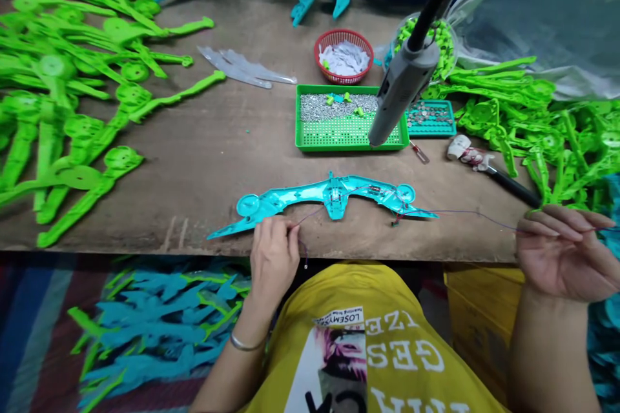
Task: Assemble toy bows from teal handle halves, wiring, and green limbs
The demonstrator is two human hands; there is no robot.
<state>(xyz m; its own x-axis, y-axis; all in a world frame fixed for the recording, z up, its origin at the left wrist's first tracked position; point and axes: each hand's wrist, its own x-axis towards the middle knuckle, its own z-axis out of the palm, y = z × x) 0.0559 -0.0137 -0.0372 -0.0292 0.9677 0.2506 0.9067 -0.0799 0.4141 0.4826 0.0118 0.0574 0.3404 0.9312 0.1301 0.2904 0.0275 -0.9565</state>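
Observation:
A blue bow-shaped plastic part lies near the table's front edge, its inner side with a small mechanism facing up. My left hand is at its lower left, fingers closed on a thin wire whose end hangs below the table edge. Thin dark red and blue wire runs across the part and off to the right. Out at the right, beyond the part's tip, my right hand is raised palm up, with the wire pinched between its fingers.
Green plastic parts are heaped at left, more at right. Behind the blue part stand a green tray of screws, a red basket and a small teal tray. An electric screwdriver hangs above. A hammer lies at right.

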